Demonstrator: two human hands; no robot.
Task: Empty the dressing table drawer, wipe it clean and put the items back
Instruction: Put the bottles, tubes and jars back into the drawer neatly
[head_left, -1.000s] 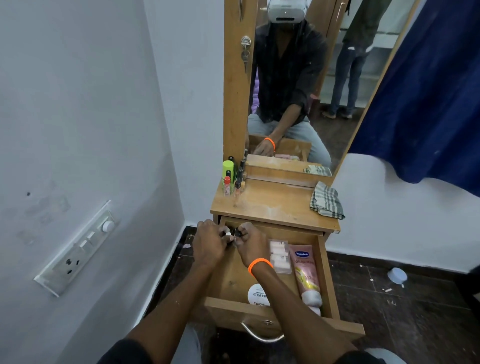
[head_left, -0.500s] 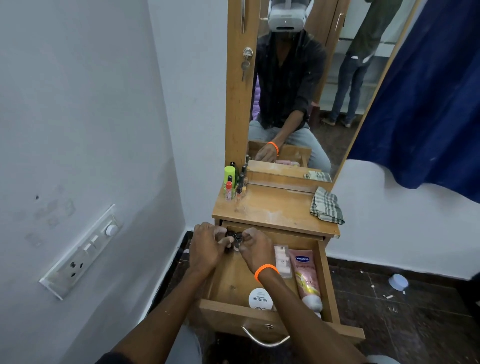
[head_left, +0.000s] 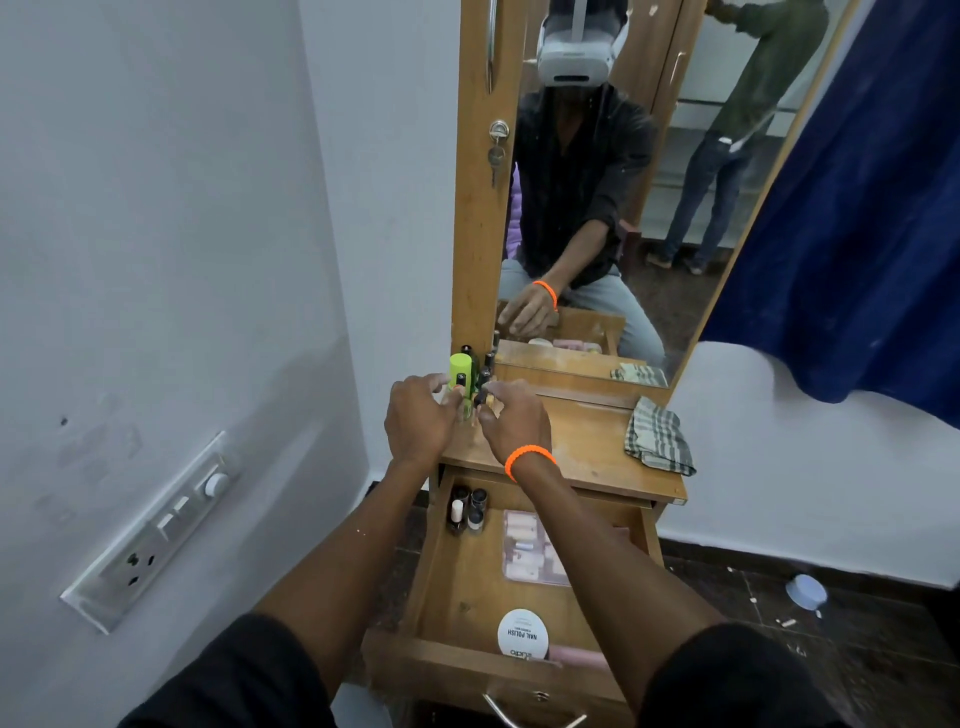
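Note:
The dressing table drawer is pulled open below the table top. In its back left corner stand a few small nail polish bottles. Also inside are a clear packet, a white round tub and a pink tube, the tube mostly hidden by my right arm. Both hands are up at the bottle cluster beside a green bottle on the top's back left. My left hand pinches a small black-capped bottle. My right hand pinches a small dark bottle.
A checked cloth lies on the table top's right side. The tall mirror rises behind it. A switch panel sits on the left wall. A blue curtain hangs at right, and a small pale cap lies on the dark floor.
Both hands have risen from the drawer's back left corner to the bottle cluster on the table top. Small bottles stand in that drawer corner where the hands were.

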